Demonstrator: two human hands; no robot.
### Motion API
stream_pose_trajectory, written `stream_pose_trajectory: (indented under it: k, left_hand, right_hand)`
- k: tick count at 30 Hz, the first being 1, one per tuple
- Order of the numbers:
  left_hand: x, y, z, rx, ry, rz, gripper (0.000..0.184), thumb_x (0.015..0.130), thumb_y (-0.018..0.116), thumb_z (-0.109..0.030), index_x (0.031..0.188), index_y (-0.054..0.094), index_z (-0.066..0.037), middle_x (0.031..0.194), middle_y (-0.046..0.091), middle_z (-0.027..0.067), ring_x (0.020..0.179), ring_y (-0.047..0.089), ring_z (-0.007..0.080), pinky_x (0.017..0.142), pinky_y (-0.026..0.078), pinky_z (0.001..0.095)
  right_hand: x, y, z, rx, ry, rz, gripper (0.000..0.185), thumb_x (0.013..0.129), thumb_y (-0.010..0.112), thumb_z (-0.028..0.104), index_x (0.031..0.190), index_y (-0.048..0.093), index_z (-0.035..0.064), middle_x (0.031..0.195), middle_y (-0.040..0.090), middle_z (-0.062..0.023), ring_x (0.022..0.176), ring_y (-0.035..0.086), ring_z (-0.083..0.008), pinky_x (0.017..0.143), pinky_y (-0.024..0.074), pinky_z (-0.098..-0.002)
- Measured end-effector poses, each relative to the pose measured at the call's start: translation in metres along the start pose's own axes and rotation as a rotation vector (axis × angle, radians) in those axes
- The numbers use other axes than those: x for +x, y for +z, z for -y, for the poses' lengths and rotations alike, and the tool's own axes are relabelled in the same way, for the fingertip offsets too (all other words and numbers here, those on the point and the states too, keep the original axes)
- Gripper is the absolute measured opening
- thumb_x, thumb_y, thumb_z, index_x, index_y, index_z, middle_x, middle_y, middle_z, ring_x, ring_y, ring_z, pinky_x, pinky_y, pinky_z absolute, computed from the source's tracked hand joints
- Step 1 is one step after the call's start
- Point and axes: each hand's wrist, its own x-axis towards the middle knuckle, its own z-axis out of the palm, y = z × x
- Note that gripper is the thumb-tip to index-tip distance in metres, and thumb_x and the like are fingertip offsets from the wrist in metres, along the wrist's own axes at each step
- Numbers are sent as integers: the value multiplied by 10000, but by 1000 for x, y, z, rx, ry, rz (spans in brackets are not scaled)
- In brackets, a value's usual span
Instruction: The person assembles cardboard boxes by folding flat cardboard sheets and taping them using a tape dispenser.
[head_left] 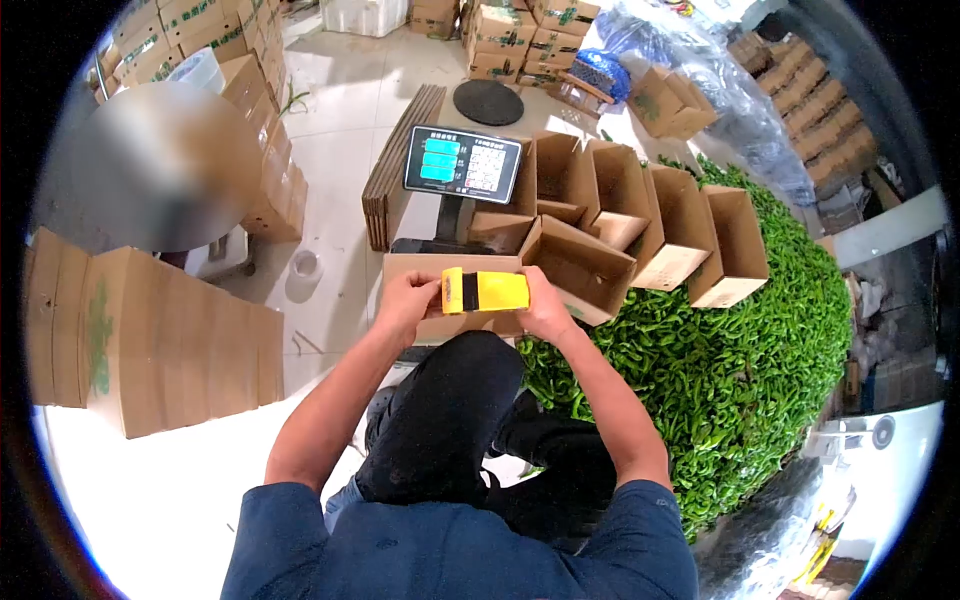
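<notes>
Both my hands hold a yellow rectangular pack with a black band [508,291] in front of me, above a closed-looking cardboard carton [403,266]. My left hand [405,302] pinches the pack's left end, which has a paler printed part. Around its right end the fingers of my right hand [546,306] are closed. What the pack contains cannot be made out. Just beyond the carton stands a weighing scale's display [462,160] with lit blue-green readouts and a keypad.
Several open cardboard boxes [578,268] stand right of the scale. A large heap of green peppers [740,400] spreads at my right. Flattened cartons [400,170] lean left of the display. More cartons [180,335] stand at left. A blurred shape [170,165] covers the upper left.
</notes>
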Motion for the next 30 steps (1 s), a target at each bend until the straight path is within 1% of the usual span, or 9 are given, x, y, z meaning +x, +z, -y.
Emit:
stream_pose_trajectory:
  k: [1, 4, 7, 11, 17, 23, 26, 29, 30]
  left_hand:
    - [1, -3, 2, 32, 34, -1, 213, 993, 605, -145, 1094, 628, 41, 963, 684, 99, 811, 685, 172, 694, 579, 317]
    - [5, -2, 10, 111, 142, -50, 163, 985, 604, -147, 1013, 639, 11, 866, 678, 77, 732, 673, 164, 617, 562, 310]
    - [3, 3, 15, 215, 239, -123, 190, 986, 610, -175, 1016, 636, 10, 861, 675, 74, 715, 659, 160, 608, 555, 306]
    - [4, 8, 16, 204, 239, -150, 201, 996, 599, -193, 1036, 633, 0, 853, 666, 83, 692, 641, 151, 577, 535, 304]
    - [-7, 11, 8, 239, 232, -154, 171, 1004, 580, -180, 1045, 626, -21, 771, 653, 78, 622, 622, 148, 529, 488, 304]
    - [6, 7, 25, 339, 379, -195, 261, 995, 585, -170, 1188, 611, 4, 765, 659, 114, 605, 622, 147, 537, 482, 303]
    - [-2, 12, 22, 278, 339, -217, 313, 995, 580, -168, 1233, 591, 35, 787, 672, 106, 638, 632, 143, 550, 489, 308]
    - [-3, 14, 19, 58, 216, -181, 286, 996, 574, -164, 1173, 623, 56, 792, 670, 82, 668, 628, 133, 569, 501, 305]
    - [-1, 12, 20, 79, 202, -159, 279, 998, 571, -167, 1150, 635, 59, 797, 673, 75, 681, 631, 133, 583, 506, 306]
  right_hand:
    - [0, 1, -1, -5, -6, 0, 357, 850, 662, 45, 1149, 476, -12, 1104, 548, -260, 1095, 570, -458, 926, 484, -459]
    - [1, 4, -6, -3, -34, -4, 367, 831, 660, 31, 1142, 471, -18, 1108, 536, -260, 1095, 560, -460, 926, 477, -460]
    - [0, 5, -10, -27, -78, -18, 375, 817, 652, 17, 1145, 474, -18, 1122, 533, -264, 1102, 551, -462, 935, 471, -459]
    - [-1, 4, -3, 17, -58, -23, 401, 798, 644, 0, 1161, 472, -13, 1129, 528, -270, 1114, 536, -466, 948, 463, -461]
    - [-1, 6, -8, -4, -60, -18, 462, 782, 655, -8, 1198, 455, -4, 1153, 522, -267, 1127, 529, -472, 958, 463, -461]
    - [-2, 5, -5, -18, -46, -15, 466, 783, 653, -9, 1204, 453, -7, 1159, 520, -271, 1138, 528, -476, 964, 464, -460]
    - [-2, 5, -3, -18, -38, -18, 464, 788, 652, -5, 1207, 453, -4, 1158, 522, -272, 1141, 529, -476, 965, 464, -463]
    - [-1, 7, -6, -16, -38, -25, 462, 795, 655, 3, 1212, 456, 3, 1164, 526, -271, 1139, 532, -478, 964, 466, -465]
    - [0, 8, -7, -15, -41, -27, 461, 797, 656, 6, 1213, 457, 5, 1166, 527, -271, 1138, 533, -479, 963, 467, -465]
